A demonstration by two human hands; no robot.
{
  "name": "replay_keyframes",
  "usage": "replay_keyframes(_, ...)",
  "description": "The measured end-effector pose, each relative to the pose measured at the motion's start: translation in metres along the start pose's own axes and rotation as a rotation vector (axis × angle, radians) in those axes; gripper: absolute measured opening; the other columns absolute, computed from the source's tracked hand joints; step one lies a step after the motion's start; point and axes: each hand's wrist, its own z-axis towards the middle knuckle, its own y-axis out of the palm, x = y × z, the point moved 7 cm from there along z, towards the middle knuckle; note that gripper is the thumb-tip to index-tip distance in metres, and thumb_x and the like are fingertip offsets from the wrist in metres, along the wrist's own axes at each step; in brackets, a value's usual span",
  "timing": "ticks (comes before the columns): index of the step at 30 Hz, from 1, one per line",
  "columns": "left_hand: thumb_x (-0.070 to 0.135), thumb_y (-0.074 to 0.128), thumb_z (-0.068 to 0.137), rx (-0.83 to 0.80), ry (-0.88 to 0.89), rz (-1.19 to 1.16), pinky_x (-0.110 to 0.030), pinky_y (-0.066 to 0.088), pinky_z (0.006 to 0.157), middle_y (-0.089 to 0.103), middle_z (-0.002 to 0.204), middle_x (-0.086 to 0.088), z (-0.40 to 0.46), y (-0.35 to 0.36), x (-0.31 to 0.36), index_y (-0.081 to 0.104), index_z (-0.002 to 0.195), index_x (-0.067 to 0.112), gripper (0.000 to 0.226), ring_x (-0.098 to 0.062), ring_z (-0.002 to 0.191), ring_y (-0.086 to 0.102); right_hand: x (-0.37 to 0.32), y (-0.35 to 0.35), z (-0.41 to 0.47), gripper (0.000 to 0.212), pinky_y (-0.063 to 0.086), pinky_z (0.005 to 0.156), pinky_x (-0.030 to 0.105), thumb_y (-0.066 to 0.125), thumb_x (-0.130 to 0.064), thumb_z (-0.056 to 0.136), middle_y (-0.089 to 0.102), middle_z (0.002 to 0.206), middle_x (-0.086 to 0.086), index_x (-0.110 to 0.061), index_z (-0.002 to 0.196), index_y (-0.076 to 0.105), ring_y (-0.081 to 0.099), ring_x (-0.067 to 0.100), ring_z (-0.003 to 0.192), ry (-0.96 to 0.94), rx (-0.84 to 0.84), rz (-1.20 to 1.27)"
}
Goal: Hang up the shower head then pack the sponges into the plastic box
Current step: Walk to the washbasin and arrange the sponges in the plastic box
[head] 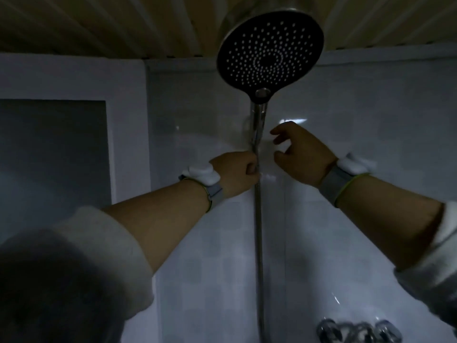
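Observation:
The round black shower head point(270, 53) with white nozzles is up near the ceiling, its face turned toward me, its chrome handle point(257, 122) pointing straight down. My left hand point(235, 173) is closed around the base of the handle where the metal hose point(259, 243) starts. Just right of the handle, my right hand point(300, 154) holds nothing, with its fingers spread and curled. The wall holder sits hidden behind the handle and hands. No sponges or plastic box are in view.
White tiled wall point(197, 144) fills the background, with a ribbed ceiling point(123, 23) above. A dark recessed panel point(52, 154) sits at the left. Chrome tap fittings point(358, 330) are at the bottom right. The room is dim.

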Motion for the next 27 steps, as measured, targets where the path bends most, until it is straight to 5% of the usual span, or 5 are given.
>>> replay_keyframes(5,0.046,0.054,0.091,-0.069,0.079,-0.061,-0.030,0.043,0.062,0.056,0.074,0.005,-0.020,0.034,0.029,0.050,0.078,0.017,0.032,-0.013,0.065,0.052,0.009,-0.008,-0.058,0.033,0.039,0.067,0.023,0.063,-0.027,0.089,0.063,0.110,-0.009,-0.027,0.122,0.057,0.050,-0.003,0.066,0.160,-0.027,-0.124)
replay_keyframes(12,0.041,0.057,0.088,-0.155,0.189,-0.119,-0.026,0.039,0.058,0.056,0.075,0.008,-0.038,0.086,0.102,0.057,0.084,0.023,0.018,-0.016,0.069,0.054,0.042,-0.038,-0.155,0.027,0.038,0.069,0.023,0.061,-0.026,0.088,0.067,0.109,-0.009,-0.027,0.115,0.062,0.053,0.005,0.068,0.380,-0.064,-0.258)
replay_keyframes(27,0.049,0.057,0.086,-0.299,0.486,-0.369,-0.028,0.046,0.064,0.060,0.076,0.011,-0.092,0.192,0.396,0.055,0.082,0.028,0.021,-0.014,0.074,0.058,0.098,-0.215,-0.423,0.022,0.042,0.075,0.026,0.058,-0.030,0.086,0.066,0.102,-0.014,-0.032,0.107,0.062,0.056,0.010,0.085,0.841,-0.067,-0.518)
